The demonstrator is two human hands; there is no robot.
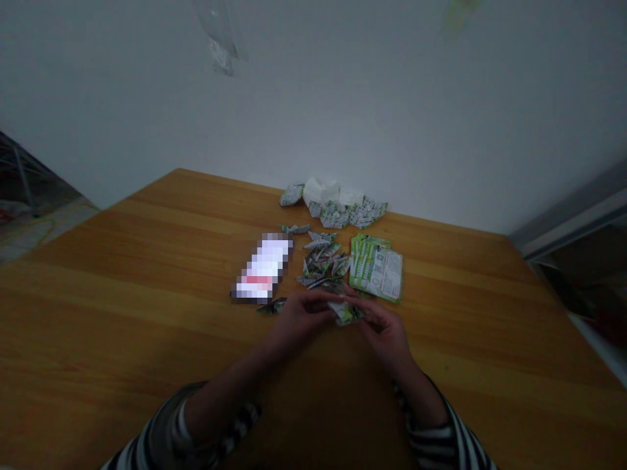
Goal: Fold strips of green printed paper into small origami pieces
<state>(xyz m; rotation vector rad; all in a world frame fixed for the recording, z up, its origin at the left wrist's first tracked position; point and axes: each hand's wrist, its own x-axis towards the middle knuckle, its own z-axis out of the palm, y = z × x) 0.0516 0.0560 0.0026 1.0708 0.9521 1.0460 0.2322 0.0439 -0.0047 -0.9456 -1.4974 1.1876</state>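
Observation:
Between my two hands is a small folded piece of green and white printed paper [345, 312]. My left hand [304, 316] grips it from the left, fingers closed along its upper edge. From the right, my right hand [385, 329] pinches the other side. Just beyond my fingers lies a cluster of folded printed paper pieces [323, 261]. Beside it on the right is a fanned stack of flat green and white printed packets [385, 271]. Another folded piece [272, 305] rests left of my left hand.
A phone with a lit, blurred screen [264, 267] lies left of the folded pieces. Crumpled white and printed paper [337, 201] sits at the back of the wooden table [147, 281], against the wall [313, 98]. A clear plastic bag [219, 39] hangs on the wall.

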